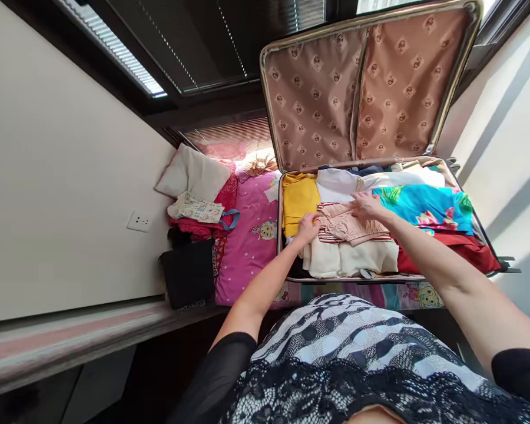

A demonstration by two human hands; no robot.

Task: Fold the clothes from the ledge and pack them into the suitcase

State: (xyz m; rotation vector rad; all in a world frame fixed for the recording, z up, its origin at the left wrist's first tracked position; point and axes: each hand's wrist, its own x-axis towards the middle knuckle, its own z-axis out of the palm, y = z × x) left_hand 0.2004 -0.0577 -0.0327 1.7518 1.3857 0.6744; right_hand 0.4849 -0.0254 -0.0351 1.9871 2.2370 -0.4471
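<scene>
An open suitcase is packed with folded clothes. A folded pink garment lies in its middle, together with red-and-white striped cloth. At the left edge of this garment is my left hand, its fingers curled closed on the cloth edge. My right hand rests on the garment's upper right part, fingers stretched out over it. Around it lie a yellow garment, a white one, cream clothing, a blue flowered cloth and a red garment.
The suitcase's lid stands raised at the back. It rests on a bed with a pink sheet. To the left are a pillow, a patterned cloth bag and a black item. Walls stand on both sides.
</scene>
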